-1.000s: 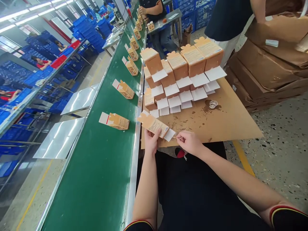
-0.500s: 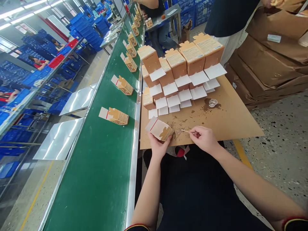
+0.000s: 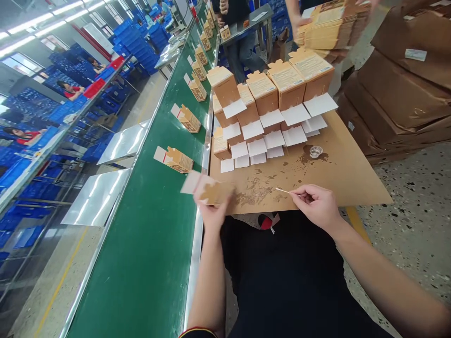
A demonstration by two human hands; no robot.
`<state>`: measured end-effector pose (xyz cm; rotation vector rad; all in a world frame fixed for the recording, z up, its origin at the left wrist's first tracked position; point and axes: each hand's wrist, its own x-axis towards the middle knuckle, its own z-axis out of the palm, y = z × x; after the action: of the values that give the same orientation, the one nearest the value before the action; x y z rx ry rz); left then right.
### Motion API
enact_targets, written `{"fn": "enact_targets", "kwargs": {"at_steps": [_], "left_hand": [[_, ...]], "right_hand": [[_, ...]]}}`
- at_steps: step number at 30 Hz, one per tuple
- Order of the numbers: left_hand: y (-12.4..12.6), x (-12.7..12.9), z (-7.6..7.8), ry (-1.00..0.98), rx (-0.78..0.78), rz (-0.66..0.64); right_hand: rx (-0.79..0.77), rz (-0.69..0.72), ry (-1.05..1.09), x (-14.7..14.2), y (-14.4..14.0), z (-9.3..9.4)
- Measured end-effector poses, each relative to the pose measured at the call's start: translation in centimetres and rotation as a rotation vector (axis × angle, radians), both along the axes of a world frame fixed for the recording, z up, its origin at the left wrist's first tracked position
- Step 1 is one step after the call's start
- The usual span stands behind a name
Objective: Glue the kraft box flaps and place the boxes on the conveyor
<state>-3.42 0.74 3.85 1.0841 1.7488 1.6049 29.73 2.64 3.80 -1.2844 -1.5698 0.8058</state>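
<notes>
Carton (image 3: 207, 190), blurred, sits gripped in the left hand (image 3: 213, 213) over the worktop (image 3: 338, 173) edge beside the belt (image 3: 155, 244), flap outward; right hand (image 3: 317, 204) pinches a thin stick (image 3: 282, 190), tip hovering above the stained board, likely glue.

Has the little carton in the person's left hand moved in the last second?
Yes. The carton has gone left, off the brown board toward the green belt.
</notes>
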Motion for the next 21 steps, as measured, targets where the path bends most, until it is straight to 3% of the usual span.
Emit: {"fn": "enact_targets", "kwargs": {"at_steps": [5,8,11,14,16,18,21], "left_hand": [[-2.0,-11.1,2.3,0.093,0.079,0.323],[-2.6,-14.5,1.8,0.13,-0.037,0.388],[-2.5,-15.2,0.8,0.119,-0.151,0.369],[-2.9,-15.3,0.7,0.18,-0.16,0.403],[-3.5,-15.3,1.2,0.333,-0.065,0.519],[-3.9,-14.9,2.0,0.51,0.125,0.594],[-2.7,-12.2,3.0,0.6,0.372,0.465]], "right_hand": [[-0.006,-0.035,0.033,1.2,-0.2,-0.9],[0.006,-0.073,0.049,1.7,0.4,-1.3],[0.041,-0.098,0.013,2.5,1.6,-0.7],[0.099,-0.166,-0.093,4.2,3.4,1.1],[0.125,-0.239,-0.207,5.7,5.0,2.7],[0.109,-0.291,-0.344,7.1,6.9,4.3],[0.003,-0.263,-0.554,8.2,10.0,5.5]]}}
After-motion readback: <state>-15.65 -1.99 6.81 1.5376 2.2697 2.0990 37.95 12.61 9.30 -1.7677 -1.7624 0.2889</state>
